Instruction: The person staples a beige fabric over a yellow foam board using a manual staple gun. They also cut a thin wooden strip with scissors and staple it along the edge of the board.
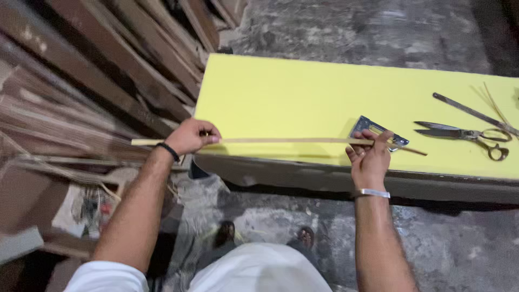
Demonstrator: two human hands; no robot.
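One long thin pale wooden strip [281, 141] runs level across the middle of the frame, along the near edge of a bright yellow flat-topped desk [303, 97]. The left hand [192, 137], fingers curled, grips the strip near its left end. The right hand [370, 154] pinches it near its right end, just in front of one small blue-grey metal tool [378, 131]. At far right lie one pair of large metal scissors [465, 135] and one dark metal rod [473, 113]. Many brown wooden planks [108, 70] are stacked at upper left.
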